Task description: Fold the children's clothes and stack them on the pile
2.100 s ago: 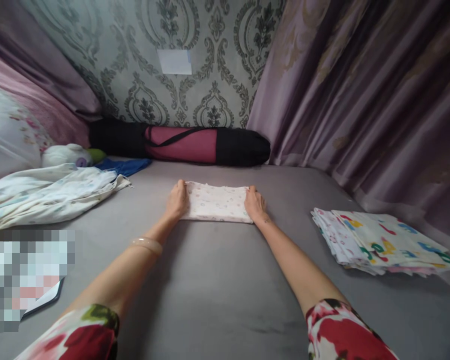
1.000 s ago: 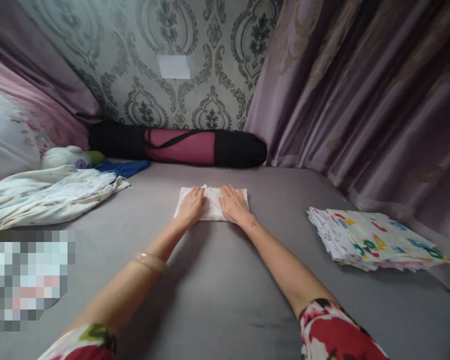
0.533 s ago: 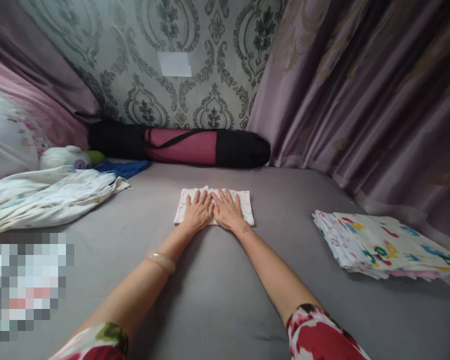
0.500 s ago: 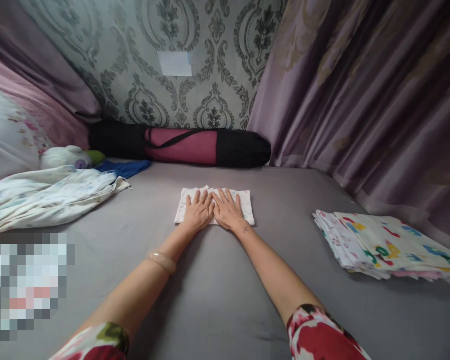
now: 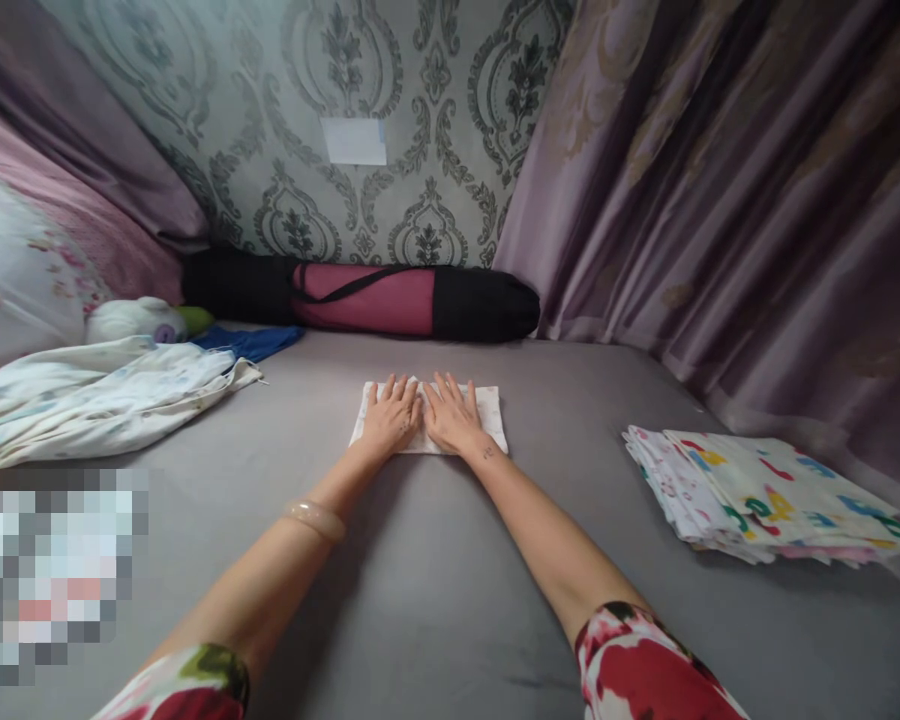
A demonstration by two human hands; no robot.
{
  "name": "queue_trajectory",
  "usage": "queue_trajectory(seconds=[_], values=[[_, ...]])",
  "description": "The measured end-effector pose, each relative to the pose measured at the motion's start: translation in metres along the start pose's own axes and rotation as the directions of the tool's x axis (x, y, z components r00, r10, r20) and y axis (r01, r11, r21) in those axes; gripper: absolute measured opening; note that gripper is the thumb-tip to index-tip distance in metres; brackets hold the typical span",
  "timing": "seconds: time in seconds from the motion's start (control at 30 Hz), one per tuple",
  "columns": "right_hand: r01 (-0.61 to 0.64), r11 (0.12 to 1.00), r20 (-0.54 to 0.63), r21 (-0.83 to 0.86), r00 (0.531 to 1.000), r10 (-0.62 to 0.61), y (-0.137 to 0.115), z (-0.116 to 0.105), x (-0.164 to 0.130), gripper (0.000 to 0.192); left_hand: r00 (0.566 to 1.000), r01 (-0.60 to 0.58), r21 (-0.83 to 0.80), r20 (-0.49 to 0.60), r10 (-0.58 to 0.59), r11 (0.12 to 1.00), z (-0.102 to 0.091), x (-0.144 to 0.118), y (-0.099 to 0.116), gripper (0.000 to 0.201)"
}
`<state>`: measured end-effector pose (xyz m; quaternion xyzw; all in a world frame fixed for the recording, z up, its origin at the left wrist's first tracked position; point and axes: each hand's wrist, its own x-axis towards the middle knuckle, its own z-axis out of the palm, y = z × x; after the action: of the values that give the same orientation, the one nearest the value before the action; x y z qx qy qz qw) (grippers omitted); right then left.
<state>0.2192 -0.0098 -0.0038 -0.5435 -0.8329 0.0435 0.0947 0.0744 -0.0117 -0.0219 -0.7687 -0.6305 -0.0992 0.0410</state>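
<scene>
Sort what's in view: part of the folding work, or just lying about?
In hand: left hand and right hand, flat on the small folded cloth; stack of folded cloths.

Lying about: rolled mat bag, rumpled sheet, soft toy, blue cloth.

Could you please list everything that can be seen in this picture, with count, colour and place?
small folded white cloth with faint pink print: one, under both hands, centre of the bed
grey bed sheet: one, covers the surface
stack of folded white cloths with coloured letters: one, at the right
loose pale printed sheet: one, at the left
blue cloth: one, behind that sheet
white soft toy: one, far left
maroon and black roll bag: one, along the wall
mauve curtain: right side
pale bangle: one, left wrist
left hand: flat on the cloth
right hand: flat beside it
</scene>
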Motion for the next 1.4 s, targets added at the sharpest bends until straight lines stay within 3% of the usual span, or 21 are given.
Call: queue_trajectory(seconds=[0.2,0.37,0.53,0.7,0.87,1.0,1.17,1.3,1.4], values=[[-0.013,1.000,0.021,0.002,1.000,0.013,-0.004,0.018,-0.001,0.054,0.997,0.003,0.021,0.079,-0.005,1.000,0.012,-0.002,-0.006,0.055],[0.001,1.000,0.086,0.021,0.996,-0.003,-0.001,0.007,0.001,0.054,0.987,0.022,-0.001,0.162,-0.021,1.000,0.006,0.002,-0.007,0.056],[-0.028,0.999,0.020,0.019,0.999,0.027,0.007,0.002,-0.001,0.056,0.996,0.018,0.020,0.088,-0.019,1.000,-0.001,0.001,-0.009,0.056],[-0.052,0.998,0.014,0.029,0.999,0.052,0.010,0.012,-0.003,0.057,0.993,0.020,0.009,0.119,-0.021,1.000,0.004,0.000,-0.011,0.056],[-0.040,0.998,0.047,0.052,0.998,0.038,0.014,0.008,-0.002,0.057,0.986,0.024,0.002,0.165,-0.024,1.000,0.001,0.002,-0.014,0.056],[-0.080,0.996,-0.022,0.034,0.996,0.081,0.024,0.009,-0.004,0.059,0.995,0.036,0.030,0.095,-0.038,0.999,-0.002,-0.002,-0.021,0.056],[-0.128,0.991,-0.020,0.027,0.992,0.128,0.029,0.018,-0.005,0.060,0.981,0.065,-0.009,0.181,-0.063,0.998,-0.003,-0.003,-0.024,0.058],[-0.119,0.991,0.041,0.058,0.992,0.117,0.035,0.010,-0.006,0.060,0.976,0.061,-0.046,0.213,-0.050,0.997,-0.007,-0.002,-0.029,0.058],[-0.156,0.987,0.002,0.038,0.988,0.156,0.045,0.002,-0.010,0.062,0.981,0.075,-0.055,0.186,-0.063,0.996,-0.006,-0.004,-0.041,0.059]])
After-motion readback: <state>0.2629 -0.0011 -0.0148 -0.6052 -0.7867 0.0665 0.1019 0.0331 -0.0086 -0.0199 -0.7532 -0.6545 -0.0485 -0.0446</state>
